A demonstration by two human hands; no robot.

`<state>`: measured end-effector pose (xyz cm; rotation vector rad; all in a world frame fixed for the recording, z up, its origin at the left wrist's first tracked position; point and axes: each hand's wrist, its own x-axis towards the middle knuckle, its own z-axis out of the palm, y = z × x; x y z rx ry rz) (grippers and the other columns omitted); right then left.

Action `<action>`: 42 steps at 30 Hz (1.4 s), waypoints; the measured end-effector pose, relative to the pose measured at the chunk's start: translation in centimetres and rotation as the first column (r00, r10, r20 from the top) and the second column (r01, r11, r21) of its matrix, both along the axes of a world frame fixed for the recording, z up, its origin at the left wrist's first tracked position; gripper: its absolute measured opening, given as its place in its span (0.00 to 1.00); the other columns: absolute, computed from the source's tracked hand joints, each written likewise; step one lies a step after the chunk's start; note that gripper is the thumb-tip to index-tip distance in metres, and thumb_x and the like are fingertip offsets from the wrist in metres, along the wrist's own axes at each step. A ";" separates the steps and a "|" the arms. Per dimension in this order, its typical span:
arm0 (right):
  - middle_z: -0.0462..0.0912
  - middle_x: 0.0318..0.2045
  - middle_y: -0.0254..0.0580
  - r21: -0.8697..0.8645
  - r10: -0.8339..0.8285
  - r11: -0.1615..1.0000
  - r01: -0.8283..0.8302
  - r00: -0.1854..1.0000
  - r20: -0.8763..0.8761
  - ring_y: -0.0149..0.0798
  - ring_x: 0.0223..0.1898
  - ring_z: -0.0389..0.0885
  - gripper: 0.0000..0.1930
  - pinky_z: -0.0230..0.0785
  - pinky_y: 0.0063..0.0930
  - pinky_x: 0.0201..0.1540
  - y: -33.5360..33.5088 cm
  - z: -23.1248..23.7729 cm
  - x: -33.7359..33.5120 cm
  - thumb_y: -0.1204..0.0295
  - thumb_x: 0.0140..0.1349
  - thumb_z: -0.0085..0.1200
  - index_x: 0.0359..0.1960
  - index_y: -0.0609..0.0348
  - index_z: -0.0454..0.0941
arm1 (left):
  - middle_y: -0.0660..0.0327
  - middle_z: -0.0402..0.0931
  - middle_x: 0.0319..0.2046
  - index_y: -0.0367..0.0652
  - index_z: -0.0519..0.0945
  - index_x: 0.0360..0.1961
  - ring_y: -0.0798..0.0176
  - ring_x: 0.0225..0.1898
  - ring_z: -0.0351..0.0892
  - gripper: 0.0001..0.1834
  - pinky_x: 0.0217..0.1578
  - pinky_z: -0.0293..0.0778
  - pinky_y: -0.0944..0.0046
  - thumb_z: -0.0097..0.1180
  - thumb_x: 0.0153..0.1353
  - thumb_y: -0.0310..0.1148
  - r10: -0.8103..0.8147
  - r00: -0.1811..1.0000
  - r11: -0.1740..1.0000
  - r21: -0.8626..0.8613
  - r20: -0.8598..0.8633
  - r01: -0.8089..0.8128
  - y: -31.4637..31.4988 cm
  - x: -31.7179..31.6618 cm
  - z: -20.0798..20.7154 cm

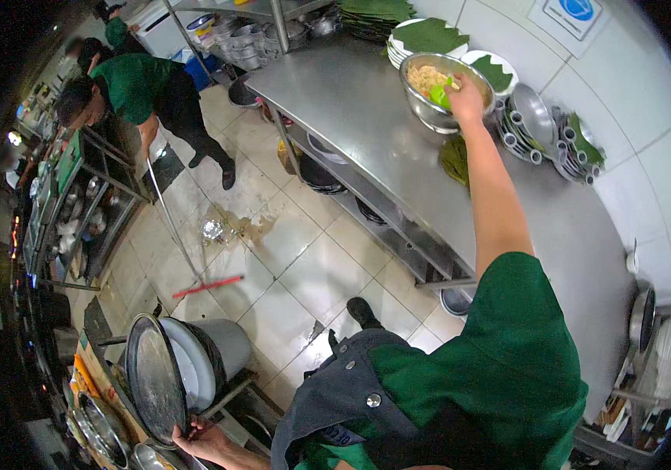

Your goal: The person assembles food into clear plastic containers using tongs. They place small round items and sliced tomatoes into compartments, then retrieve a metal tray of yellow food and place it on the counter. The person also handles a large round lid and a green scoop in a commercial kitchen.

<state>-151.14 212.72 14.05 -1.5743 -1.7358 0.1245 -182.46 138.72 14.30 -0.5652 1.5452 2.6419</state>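
Observation:
My right arm reaches over the steel table to a metal bowl (422, 110) of pale orange-tinged food (423, 78). There my right hand (465, 98) is closed around a bright green utensil (440, 95), whose lower end sits in the food; its exact kind is partly hidden by my fingers. At the lower left, my left hand (199, 439) pinches the edge of a round dark lid (155, 380). This lid stands tilted on its side, next to a pale grey bucket (230, 345) with a white rim.
Plates with green leaves (433, 35) and stacked metal pans (535, 117) line the wall side of the steel table (351, 110). A co-worker (136, 86) pushes a red squeegee (208, 287) across the tiled floor, near a wet brown spill (253, 229). Metal bowls (101, 427) stand lower left.

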 end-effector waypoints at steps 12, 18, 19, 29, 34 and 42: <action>0.80 0.23 0.38 -0.008 0.212 0.960 -0.281 0.744 -0.634 0.30 0.18 0.73 0.11 0.65 0.25 0.21 8.3 3.8 10.3 0.63 0.63 0.57 0.37 0.57 0.80 | 0.61 0.70 0.16 0.41 0.73 0.22 0.68 0.18 0.68 0.12 0.18 0.62 0.70 0.58 0.55 0.36 -0.006 0.997 0.998 -0.055 -0.071 0.002 12.0 0.2 0.4; 0.76 0.17 0.35 0.003 0.163 0.975 -0.224 0.700 -0.695 0.27 0.11 0.67 0.12 0.59 0.23 0.13 6.1 2.6 14.0 0.64 0.62 0.57 0.35 0.62 0.77 | 0.62 0.69 0.17 0.40 0.72 0.24 0.67 0.19 0.68 0.12 0.18 0.62 0.71 0.57 0.57 0.36 -0.052 0.998 0.997 0.054 0.029 0.050 14.8 -0.3 0.1; 0.76 0.17 0.35 -0.124 0.095 0.969 -0.212 0.790 -0.606 0.27 0.11 0.67 0.12 0.58 0.23 0.13 6.3 2.6 14.1 0.64 0.62 0.57 0.35 0.62 0.77 | 0.62 0.69 0.17 0.40 0.72 0.24 0.67 0.19 0.68 0.12 0.18 0.62 0.71 0.57 0.56 0.36 -0.057 0.998 0.997 0.059 0.034 0.055 15.0 -0.3 0.1; 0.82 0.44 0.45 0.371 0.250 0.644 -0.669 -0.275 -0.929 0.39 0.43 0.81 0.15 0.76 0.34 0.46 -0.2 4.6 11.1 0.65 0.65 0.51 0.50 0.59 0.75 | 0.63 0.72 0.17 0.41 0.73 0.23 0.66 0.17 0.69 0.10 0.18 0.64 0.71 0.60 0.54 0.34 -0.034 0.999 0.997 0.073 -0.027 0.036 12.8 1.2 0.2; 0.79 0.51 0.45 0.577 0.181 0.405 -0.709 -0.556 -0.811 0.44 0.52 0.78 0.17 0.72 0.40 0.57 -4.9 3.9 3.8 0.65 0.67 0.48 0.53 0.59 0.74 | 0.62 0.75 0.19 0.42 0.75 0.25 0.67 0.17 0.70 0.09 0.19 0.66 0.71 0.62 0.52 0.34 0.029 1.000 0.992 0.121 0.001 -0.029 8.0 2.8 -0.3; 0.77 0.30 0.36 0.235 -0.056 0.623 -0.746 -0.342 -0.938 0.31 0.21 0.68 0.09 0.59 0.21 0.19 -13.0 3.6 -9.1 0.65 0.66 0.47 0.36 0.57 0.76 | 0.59 0.78 0.27 0.41 0.76 0.32 0.65 0.18 0.69 0.10 0.20 0.66 0.69 0.60 0.52 0.34 0.277 0.960 0.957 0.104 -0.041 -0.272 -1.6 8.4 -0.8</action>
